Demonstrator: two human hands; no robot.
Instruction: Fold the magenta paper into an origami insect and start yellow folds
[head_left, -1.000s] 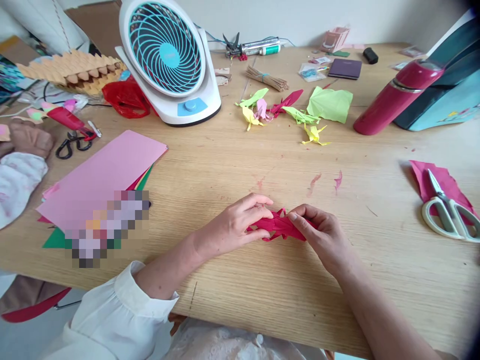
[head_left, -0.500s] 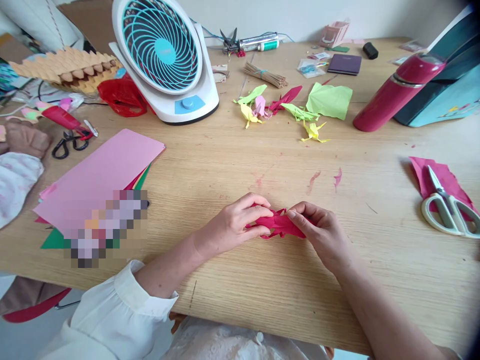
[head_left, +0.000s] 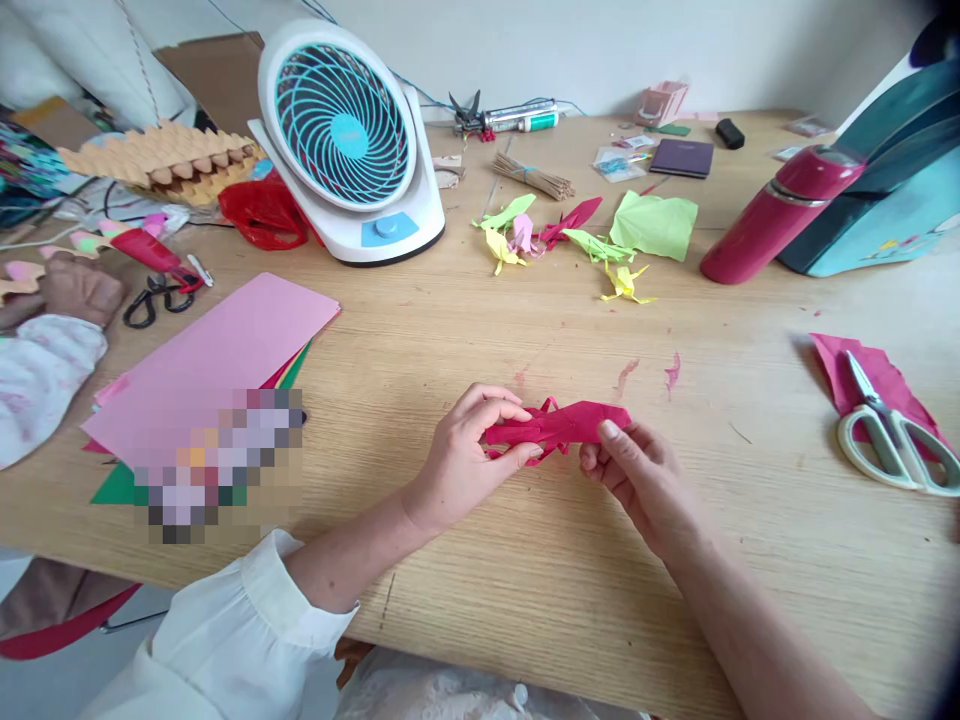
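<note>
Now | left hand (head_left: 459,452): half-curled, gripping red paper (head_left: 585,423) | right hand (head_left: 649,474): pinching its end

A white-and-turquoise, round-headed plastic fan (head_left: 346,135) stands beside a crumpled red plastic bag (head_left: 262,215) on a pale wooden counter (head_left: 420,350); at right, a glossy crimson cylindrical flask (head_left: 776,220) fronts a teal container (head_left: 847,225).

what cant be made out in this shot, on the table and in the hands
All in the head view:
Underside of the red paper: faces away, partly behind the left hand and right hand.
Item by the pink sheet: pixelated.
Other person's sleeve: cut off by the left edge.
</note>
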